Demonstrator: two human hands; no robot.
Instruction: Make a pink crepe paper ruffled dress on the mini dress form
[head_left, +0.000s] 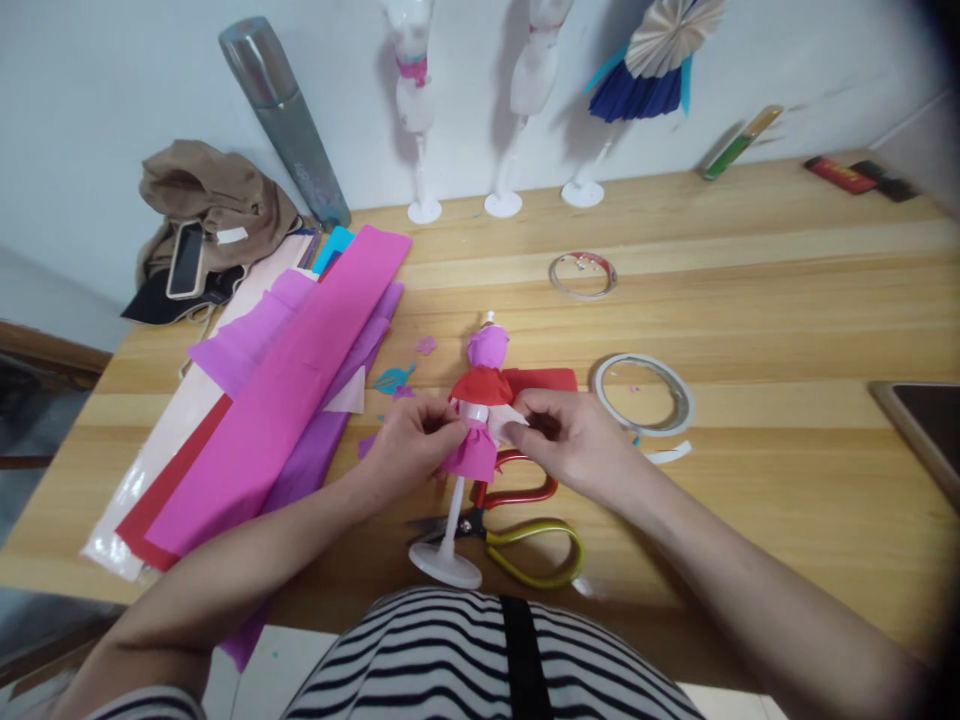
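A small white mannequin stand [447, 560] lies tilted on the wooden table, dressed in a purple paper top [488, 347], a red paper layer [481, 386] and a pink paper skirt [472, 452]. My left hand [411, 442] pinches the skirt at the figure's waist from the left, fingers closed. From the right, my right hand [570, 435] presses the paper at the waist, fingers curled. A red paper sheet [541, 379] lies behind the figure.
Scissors with red and yellow-green handles [525, 530] lie under my hands. Pink, purple and red crepe sheets [285, 390] spread at left. Two tape rolls [643, 394] [583, 275] sit right of centre. Three mannequin stands [424, 110], a flask [285, 115], a bag with phone [196, 215] stand behind; tablet [926, 420] at right.
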